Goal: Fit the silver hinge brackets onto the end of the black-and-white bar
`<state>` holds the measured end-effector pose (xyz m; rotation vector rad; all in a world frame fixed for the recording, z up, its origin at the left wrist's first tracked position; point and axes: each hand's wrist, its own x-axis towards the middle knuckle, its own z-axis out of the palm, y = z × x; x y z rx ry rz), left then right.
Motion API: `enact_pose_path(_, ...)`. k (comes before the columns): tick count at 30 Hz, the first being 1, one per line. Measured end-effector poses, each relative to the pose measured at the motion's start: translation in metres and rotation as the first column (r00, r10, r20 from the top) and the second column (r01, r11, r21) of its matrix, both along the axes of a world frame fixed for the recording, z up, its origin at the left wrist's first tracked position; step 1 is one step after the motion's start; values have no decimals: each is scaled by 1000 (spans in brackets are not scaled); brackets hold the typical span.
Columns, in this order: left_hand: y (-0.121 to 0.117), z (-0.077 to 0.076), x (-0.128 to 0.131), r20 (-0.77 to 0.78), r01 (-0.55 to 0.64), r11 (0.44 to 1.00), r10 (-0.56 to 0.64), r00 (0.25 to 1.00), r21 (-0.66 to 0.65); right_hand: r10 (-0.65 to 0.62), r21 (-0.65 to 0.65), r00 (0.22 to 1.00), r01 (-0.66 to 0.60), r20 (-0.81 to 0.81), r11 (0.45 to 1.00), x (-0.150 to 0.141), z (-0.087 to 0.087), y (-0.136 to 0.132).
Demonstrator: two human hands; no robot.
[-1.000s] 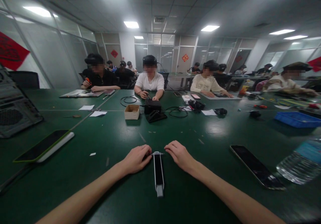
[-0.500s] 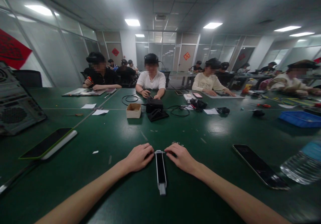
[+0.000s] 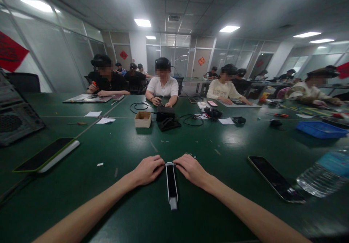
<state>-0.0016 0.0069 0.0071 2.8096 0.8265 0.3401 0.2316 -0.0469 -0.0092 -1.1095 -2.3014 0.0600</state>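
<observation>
As the left hand (image 3: 149, 169) and the right hand (image 3: 191, 167) rest at its far end, the slim white-edged device (image 3: 171, 183) lies flat on the green table (image 3: 131, 214), dark face up, its grey tip (image 3: 173, 203) pointing toward the wearer. A small crossbar (image 3: 169, 163) spans the device's far end, the fingertips of each hand meeting one end of it. Both hands have bent fingers and appear to pinch the crossbar, but the contact is too small to confirm; neither grip can be certified. As to stage, the device is laid down and aligned between the hands, and attention appears to be on the crossbar. Whether that part is fastened or merely placed cannot be determined, so what is left cannot be fixed. Shiny bits (image 3: 193, 156) lie loose just beyond the device, near the right hand. Left of the device are a white scrap (image 3: 100, 164) and, farther out, a green-edged phone (image 3: 45, 155); right of it, a dark phone (image 3: 274, 177) and a water bottle (image 3: 324, 172). Well beyond the device stand an open carton (image 3: 143, 122) and a black box (image 3: 165, 114), with a co-worker (image 3: 163, 86) seated behind.
</observation>
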Motion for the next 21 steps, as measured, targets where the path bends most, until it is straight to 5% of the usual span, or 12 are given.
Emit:
enact_pose_path(11, -2, 1, 1, 3, 43, 999, -43, 999, 3, 3, -97, 999, -8, -46, 995, -5, 9, -3)
enact_pose_path(21, -3, -1, 2, 0, 20, 999, -20, 1000, 37, 2, -30, 1000, -2, 21, 1000, -8, 2, 1)
